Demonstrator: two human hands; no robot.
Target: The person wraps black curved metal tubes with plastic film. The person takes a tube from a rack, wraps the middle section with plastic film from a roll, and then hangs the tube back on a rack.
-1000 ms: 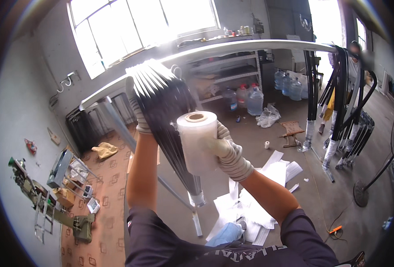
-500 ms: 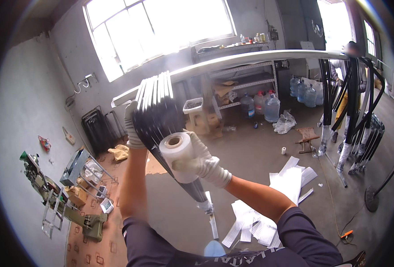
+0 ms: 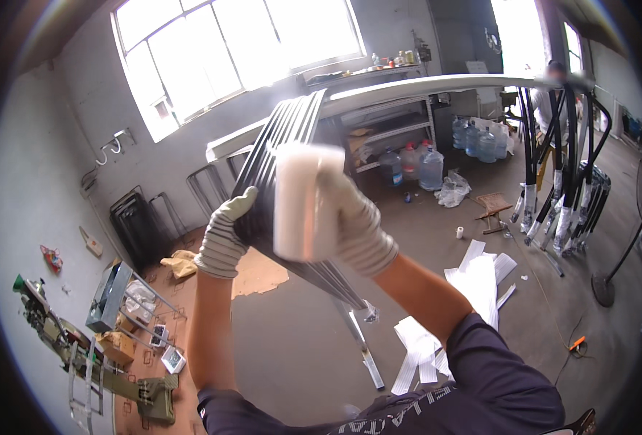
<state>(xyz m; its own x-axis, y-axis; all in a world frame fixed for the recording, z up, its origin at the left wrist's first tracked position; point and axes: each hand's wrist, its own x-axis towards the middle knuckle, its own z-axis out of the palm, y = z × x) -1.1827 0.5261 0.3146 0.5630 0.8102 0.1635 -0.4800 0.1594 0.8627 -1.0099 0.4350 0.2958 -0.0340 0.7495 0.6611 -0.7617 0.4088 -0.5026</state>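
Observation:
A bundle of bent black metal tubes [image 3: 281, 130] hangs over a long pale horizontal bar [image 3: 386, 95], its lower ends slanting down and right. My left hand [image 3: 223, 235], in a striped light glove, grips the bundle's left edge; the thumb shows, while most fingers are hidden behind the tubes. Across the front of the bundle, my gloved right hand [image 3: 364, 228] holds a whitish roll of stretch film [image 3: 303, 203] by its right side. The roll is smeared by motion and covers the middle of the tubes. Whether film is stretched between roll and bundle I cannot tell.
More wrapped black tubes [image 3: 567, 159] hang on the bar's right end, a person [image 3: 545, 109] behind them. White sheets [image 3: 477, 279], a small wooden stool [image 3: 490, 206] and water bottles [image 3: 431, 170] stand or lie on the floor. A green-topped machine [image 3: 42, 308] is at left.
The film roll has swung upright and a little right in front of the bundle, hiding its end hole. My left hand sits lower on the tubes, and the view has shifted.

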